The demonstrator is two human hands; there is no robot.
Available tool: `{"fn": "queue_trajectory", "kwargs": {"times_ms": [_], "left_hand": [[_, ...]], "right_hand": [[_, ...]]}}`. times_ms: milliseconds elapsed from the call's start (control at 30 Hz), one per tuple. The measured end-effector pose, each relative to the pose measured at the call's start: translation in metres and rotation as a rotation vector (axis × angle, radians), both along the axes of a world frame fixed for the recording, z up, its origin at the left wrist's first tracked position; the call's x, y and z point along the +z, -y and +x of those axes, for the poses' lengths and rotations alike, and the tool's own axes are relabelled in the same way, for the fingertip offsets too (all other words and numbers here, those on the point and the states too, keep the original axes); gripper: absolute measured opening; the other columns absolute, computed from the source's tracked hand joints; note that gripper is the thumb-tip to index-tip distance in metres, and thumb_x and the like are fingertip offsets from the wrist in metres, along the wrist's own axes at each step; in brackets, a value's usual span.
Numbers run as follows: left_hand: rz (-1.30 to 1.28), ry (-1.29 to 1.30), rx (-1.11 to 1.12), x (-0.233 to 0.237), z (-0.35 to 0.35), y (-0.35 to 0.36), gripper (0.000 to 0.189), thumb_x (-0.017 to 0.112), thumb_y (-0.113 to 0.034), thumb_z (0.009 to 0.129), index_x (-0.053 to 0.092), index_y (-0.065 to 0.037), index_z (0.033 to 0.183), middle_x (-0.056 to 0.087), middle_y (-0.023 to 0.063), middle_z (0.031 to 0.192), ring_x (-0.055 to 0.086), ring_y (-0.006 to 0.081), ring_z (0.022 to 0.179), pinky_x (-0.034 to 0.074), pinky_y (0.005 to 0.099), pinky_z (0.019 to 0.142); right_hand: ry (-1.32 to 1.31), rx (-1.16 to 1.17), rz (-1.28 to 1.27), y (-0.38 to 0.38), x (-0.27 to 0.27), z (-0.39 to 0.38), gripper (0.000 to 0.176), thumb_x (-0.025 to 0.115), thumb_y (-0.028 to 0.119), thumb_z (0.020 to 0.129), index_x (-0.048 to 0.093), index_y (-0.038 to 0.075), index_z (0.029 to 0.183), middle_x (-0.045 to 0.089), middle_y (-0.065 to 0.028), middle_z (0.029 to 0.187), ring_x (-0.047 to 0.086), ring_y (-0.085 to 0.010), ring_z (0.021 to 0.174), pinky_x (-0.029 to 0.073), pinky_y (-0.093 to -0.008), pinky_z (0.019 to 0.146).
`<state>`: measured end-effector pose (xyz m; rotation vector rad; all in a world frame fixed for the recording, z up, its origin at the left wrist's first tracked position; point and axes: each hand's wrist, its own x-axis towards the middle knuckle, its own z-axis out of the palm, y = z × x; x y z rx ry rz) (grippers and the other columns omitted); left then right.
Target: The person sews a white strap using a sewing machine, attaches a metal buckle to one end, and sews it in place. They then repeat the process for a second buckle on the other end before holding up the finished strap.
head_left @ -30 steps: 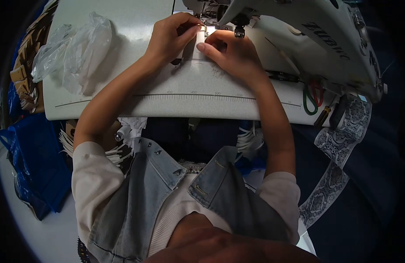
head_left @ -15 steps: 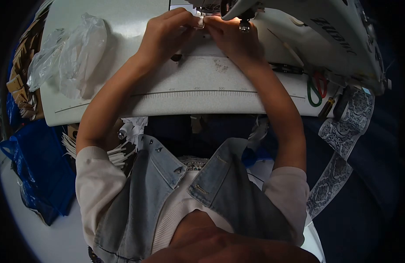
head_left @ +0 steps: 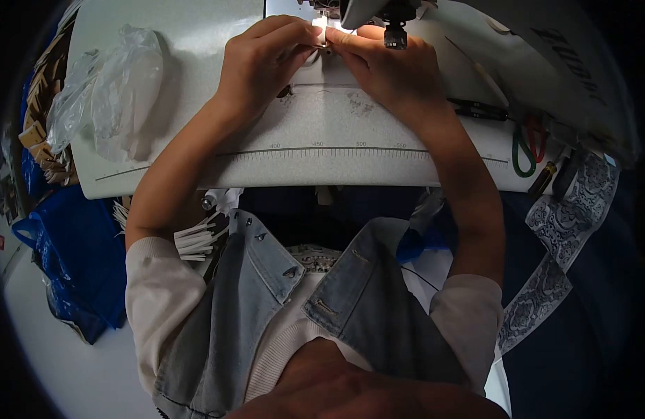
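Note:
At the lit needle area of a sewing machine (head_left: 532, 45), a small white strip (head_left: 321, 25) of what looks like fabric stands between my fingertips. My left hand (head_left: 261, 63) is closed, pinching the strip from the left with thumb and index finger. From the right, the index fingertip of my right hand (head_left: 399, 66) presses against the strip's edge, its other fingers curled and partly hidden under the machine head. A dark round knob (head_left: 396, 35) on the machine is just above my right hand. The strip's lower end is hard to make out.
A clear plastic bag (head_left: 127, 91) lies on the white table (head_left: 266, 167) at left. Black-handled snips (head_left: 480, 109), green-and-red-handled scissors (head_left: 524, 150) and a screwdriver (head_left: 544, 178) lie right. Patterned ribbon (head_left: 567, 216) hangs off the right edge. A blue bag (head_left: 78, 251) is lower left.
The view has shifted slightly. My hands stay at the needle area, a little further apart, and more of the white strip shows between them.

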<state>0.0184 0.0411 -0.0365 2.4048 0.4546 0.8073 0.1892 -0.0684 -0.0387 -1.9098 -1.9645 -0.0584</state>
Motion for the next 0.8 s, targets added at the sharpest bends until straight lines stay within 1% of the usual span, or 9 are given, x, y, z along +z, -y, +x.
{"fn": "queue_trajectory", "kwargs": {"times_ms": [67,133,167,200,233,267,300,567,800], "left_hand": [[0.004,-0.051,0.04,-0.001,0.002,0.001,0.023,0.072,0.006,0.072,0.069,-0.005,0.092,0.071,0.0062,0.099,0.069,0.0181,0.089,0.056,0.026,0.077],[0.023,0.056,0.005,-0.005,0.004,0.0,0.02,0.074,-0.001,0.073,0.067,-0.008,0.091,0.068,0.0038,0.093,0.067,0.0181,0.072,0.055,0.0254,0.063],[0.022,0.054,0.005,-0.004,0.003,0.001,0.02,0.074,-0.001,0.073,0.067,-0.008,0.091,0.068,0.0038,0.093,0.067,0.0181,0.072,0.055,0.0254,0.063],[-0.006,0.014,0.02,-0.001,0.003,0.002,0.021,0.074,0.001,0.073,0.069,-0.007,0.091,0.069,0.0042,0.097,0.068,0.0177,0.08,0.056,0.026,0.069],[-0.033,-0.024,0.036,0.002,0.003,0.003,0.021,0.073,0.003,0.072,0.07,-0.006,0.091,0.071,0.0045,0.1,0.069,0.0173,0.087,0.056,0.0267,0.076],[-0.033,-0.025,0.038,0.005,0.003,0.004,0.021,0.073,0.003,0.072,0.07,-0.006,0.091,0.071,0.0045,0.1,0.069,0.0173,0.087,0.056,0.0267,0.076],[0.002,-0.108,0.069,0.008,0.003,0.004,0.021,0.074,0.002,0.072,0.07,-0.006,0.091,0.071,0.0042,0.1,0.069,0.0174,0.086,0.056,0.0265,0.075],[0.02,-0.005,0.062,-0.001,0.003,0.004,0.021,0.075,0.001,0.071,0.071,-0.007,0.09,0.071,0.0052,0.097,0.069,0.0174,0.083,0.056,0.0261,0.073],[0.037,0.075,-0.001,-0.001,0.007,-0.001,0.016,0.074,-0.001,0.073,0.066,-0.007,0.086,0.068,0.005,0.085,0.068,0.0189,0.071,0.055,0.0262,0.06]], "right_hand": [[0.031,-0.002,0.023,0.001,0.002,0.0,0.019,0.067,0.025,0.085,0.07,0.027,0.103,0.067,0.0058,0.075,0.064,-0.0131,0.058,0.051,-0.0254,0.049],[0.066,0.002,0.046,0.001,0.0,-0.002,0.019,0.067,0.025,0.085,0.07,0.028,0.103,0.067,0.0059,0.074,0.064,-0.0128,0.057,0.051,-0.025,0.049],[0.053,-0.006,0.089,0.0,-0.004,-0.003,0.005,0.065,0.024,0.085,0.067,0.023,0.089,0.061,0.0028,0.066,0.063,-0.0151,0.055,0.05,-0.0277,0.045],[0.041,-0.012,0.134,-0.001,-0.005,-0.005,0.01,0.063,0.023,0.084,0.064,0.019,0.075,0.056,-0.0002,0.059,0.061,-0.0173,0.052,0.048,-0.0304,0.042],[0.041,-0.011,0.134,0.0,-0.003,-0.006,0.01,0.063,0.023,0.084,0.064,0.019,0.075,0.056,-0.0002,0.059,0.061,-0.0173,0.052,0.048,-0.0304,0.042],[0.097,-0.047,0.082,0.003,0.001,-0.007,0.006,0.064,0.025,0.085,0.067,0.024,0.09,0.061,0.0034,0.066,0.062,-0.0155,0.053,0.049,-0.028,0.043],[0.154,-0.082,0.03,0.003,0.003,-0.009,0.021,0.066,0.027,0.085,0.069,0.029,0.105,0.067,0.007,0.073,0.063,-0.0138,0.054,0.05,-0.0255,0.045],[0.193,-0.096,0.062,0.007,-0.003,-0.017,0.02,0.066,0.026,0.085,0.069,0.028,0.105,0.066,0.0057,0.07,0.063,-0.0133,0.053,0.05,-0.0253,0.044],[0.165,-0.058,0.115,0.003,-0.005,-0.008,0.021,0.066,0.027,0.085,0.069,0.028,0.105,0.066,0.0056,0.068,0.063,-0.0137,0.051,0.049,-0.0257,0.043]]}}
